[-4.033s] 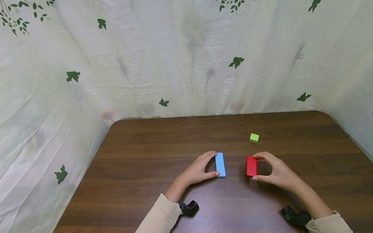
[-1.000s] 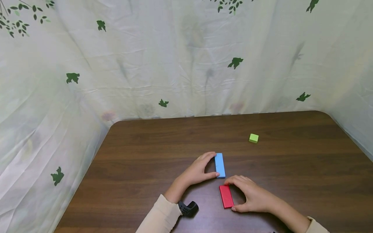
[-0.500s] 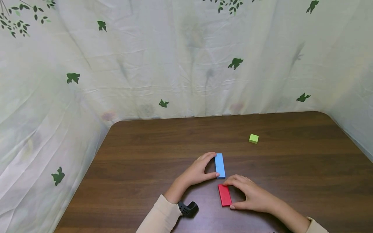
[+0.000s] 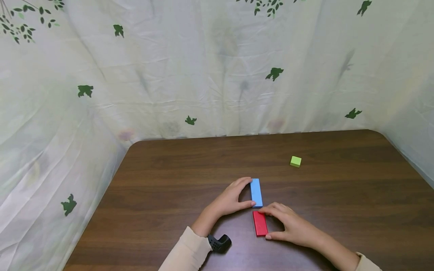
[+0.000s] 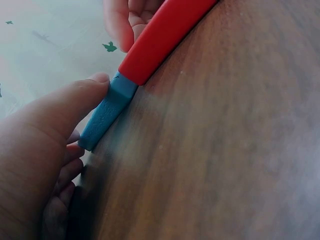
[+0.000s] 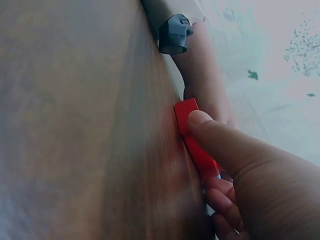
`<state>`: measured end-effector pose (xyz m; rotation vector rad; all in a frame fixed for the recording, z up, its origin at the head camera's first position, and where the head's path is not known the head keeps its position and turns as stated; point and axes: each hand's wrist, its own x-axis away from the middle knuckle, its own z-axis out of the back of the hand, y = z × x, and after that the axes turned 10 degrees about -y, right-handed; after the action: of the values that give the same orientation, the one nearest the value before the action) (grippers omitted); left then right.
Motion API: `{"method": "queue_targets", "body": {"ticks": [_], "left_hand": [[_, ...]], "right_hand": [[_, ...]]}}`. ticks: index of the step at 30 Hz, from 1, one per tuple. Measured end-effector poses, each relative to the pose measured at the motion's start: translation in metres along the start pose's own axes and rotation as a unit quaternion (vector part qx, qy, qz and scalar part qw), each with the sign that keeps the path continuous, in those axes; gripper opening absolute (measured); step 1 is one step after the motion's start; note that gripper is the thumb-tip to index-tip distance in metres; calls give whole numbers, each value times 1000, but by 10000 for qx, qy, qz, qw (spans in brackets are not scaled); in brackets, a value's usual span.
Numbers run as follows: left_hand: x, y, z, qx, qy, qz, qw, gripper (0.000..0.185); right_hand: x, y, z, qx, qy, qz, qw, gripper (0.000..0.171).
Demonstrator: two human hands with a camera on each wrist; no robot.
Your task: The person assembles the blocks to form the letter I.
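**Two flat blocks held end to end on the table**

The blue block (image 4: 256, 192) is held by the left hand (image 4: 230, 199): the thumb is pressed against its near end and the fingers are curled round its far end, so the block is pinched lengthwise between them. The block lies flat on the wooden table (image 4: 169, 188), just to the right of this hand's palm. In the left wrist view the thumb (image 5: 75, 107) is seen touching the side of the blue block (image 5: 106, 116) close to the end that meets the red one.

The red block (image 4: 260, 223) is gripped in the same manner by the right hand (image 4: 291, 227). The thumb is placed at its near end and the fingertips at its far end, and the block lies flat just to the left of this palm. In the right wrist view the thumb (image 6: 210, 130) is pressed on the red block (image 6: 192, 135).

The far end of the red block is set against the near end of the blue block; in the left wrist view the two ends (image 5: 150, 47) appear to touch, with the red one shifted a little to the side.

A small green cube (image 4: 295, 161) is seen well beyond the right hand, apart from both grips. A black strap piece (image 4: 219, 242) is worn at the left wrist, beside the beige sleeve (image 4: 186, 252). A pale curtain with green leaf prints (image 4: 217, 67) is hung behind the table.
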<state>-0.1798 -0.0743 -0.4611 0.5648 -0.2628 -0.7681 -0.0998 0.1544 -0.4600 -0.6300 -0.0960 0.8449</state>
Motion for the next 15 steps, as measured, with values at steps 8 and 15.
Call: {"method": "queue_targets", "body": {"ticks": [8, 15], "left_hand": [[0, -1, -1, 30, -10, 3, 10000, 70], [0, 0, 0, -3, 23, -31, 10000, 70]], "right_hand": [[0, 2, -2, -45, 101, 40, 9999, 56], [-1, 3, -3, -52, 160, 2, 9999, 56]]}}
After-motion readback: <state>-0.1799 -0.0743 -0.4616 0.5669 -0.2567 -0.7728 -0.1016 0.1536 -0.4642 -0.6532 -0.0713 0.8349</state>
